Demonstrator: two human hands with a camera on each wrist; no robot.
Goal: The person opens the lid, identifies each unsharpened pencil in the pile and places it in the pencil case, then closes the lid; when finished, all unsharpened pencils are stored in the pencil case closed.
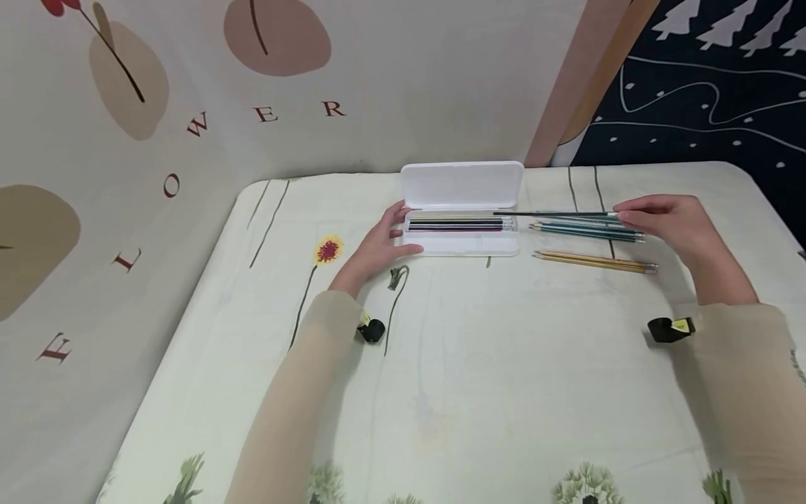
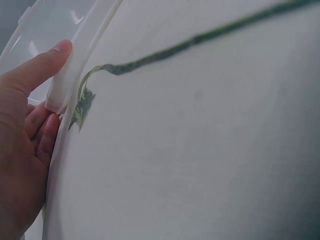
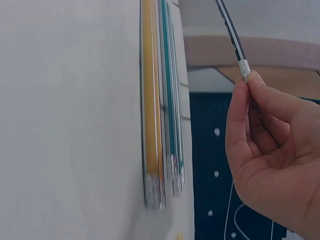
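Observation:
A white pencil case [image 1: 441, 248] lies with its lid [image 1: 462, 185] raised, and several dark pencils [image 1: 456, 225] rest side by side in it. My left hand [image 1: 380, 241] grips the case's left end; in the left wrist view its thumb [image 2: 57, 52] lies over the rim, with fingers at the outer side. Between thumb and fingertips my right hand [image 1: 670, 217] pinches a dark pencil [image 1: 554, 213] by its eraser end, its other end reaching over the case's right side. Below that pencil lie several green pencils [image 1: 585, 230] and, nearer me, a few yellow pencils [image 1: 595, 262].
A white cloth [image 1: 478, 371] printed with flowers covers the surface. Behind and to the left hangs a pale sheet [image 1: 403, 91] with letters. Dark fabric [image 1: 693, 105] with white trees stands at the back right.

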